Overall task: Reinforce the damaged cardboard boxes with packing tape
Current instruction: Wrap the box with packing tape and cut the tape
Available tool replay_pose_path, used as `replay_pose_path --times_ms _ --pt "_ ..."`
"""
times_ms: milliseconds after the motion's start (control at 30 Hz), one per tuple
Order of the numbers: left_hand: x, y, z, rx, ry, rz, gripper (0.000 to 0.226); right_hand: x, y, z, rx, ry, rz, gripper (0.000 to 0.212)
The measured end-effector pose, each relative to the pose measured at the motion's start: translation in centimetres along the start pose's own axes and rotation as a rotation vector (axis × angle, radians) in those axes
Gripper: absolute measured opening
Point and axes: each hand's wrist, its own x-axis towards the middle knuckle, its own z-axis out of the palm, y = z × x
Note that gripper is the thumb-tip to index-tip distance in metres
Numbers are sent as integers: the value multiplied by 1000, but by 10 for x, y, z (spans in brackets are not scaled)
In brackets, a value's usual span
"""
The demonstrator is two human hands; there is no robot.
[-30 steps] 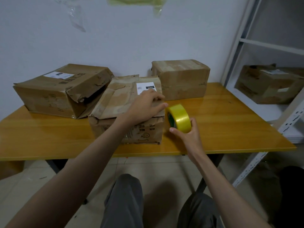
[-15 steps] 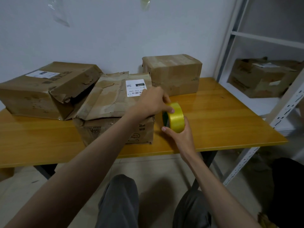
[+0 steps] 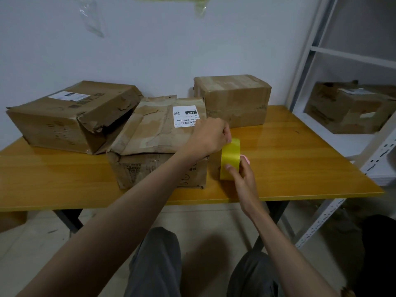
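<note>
Tape: yellow roll of packing tape [image 3: 230, 159] stands on edge at the near right corner of the middle box, its lower edge on or just above the table; contact cannot be told.
Right hand: right hand [image 3: 243, 176] grasps the roll from the near side, thumb laid across the yellow face, fingers wrapped behind it.
Left hand: left hand [image 3: 211, 137] is curled at the top of the roll, fingertips pinched together at the tape's upper edge; whether a loose end is caught between them cannot be told.
Middle box: crumpled brown cardboard box with a white shipping label [image 3: 158, 144] sits near the table's front edge, top flaps creased and torn, just left of the roll.
Left box: large brown cardboard box with a torn, gaping right end [image 3: 70, 116] lies on the far left, touching the middle box.
Far box: squat brown cardboard box [image 3: 233, 99], fairly intact, stands by the wall behind the hands.
Table: glossy orange-yellow wooden table [image 3: 300, 151] bears all three boxes.
Shelf: white metal shelving rack [image 3: 317, 50] at right holds one more battered cardboard box [image 3: 349, 107].
</note>
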Motion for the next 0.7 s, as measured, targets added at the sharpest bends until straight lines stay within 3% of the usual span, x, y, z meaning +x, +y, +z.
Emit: replay_pose_path --times_ms 367,600,700 --pt "-15 -5 7 101 161 250 11 6 -5 11 24 69 1 21" --pt "-29 -5 6 -26 283 386 7 17 -12 9 34 58 59 29" --pt "-33 -1 4 -10 299 462 6 21 -16 7 57 61 40 10"
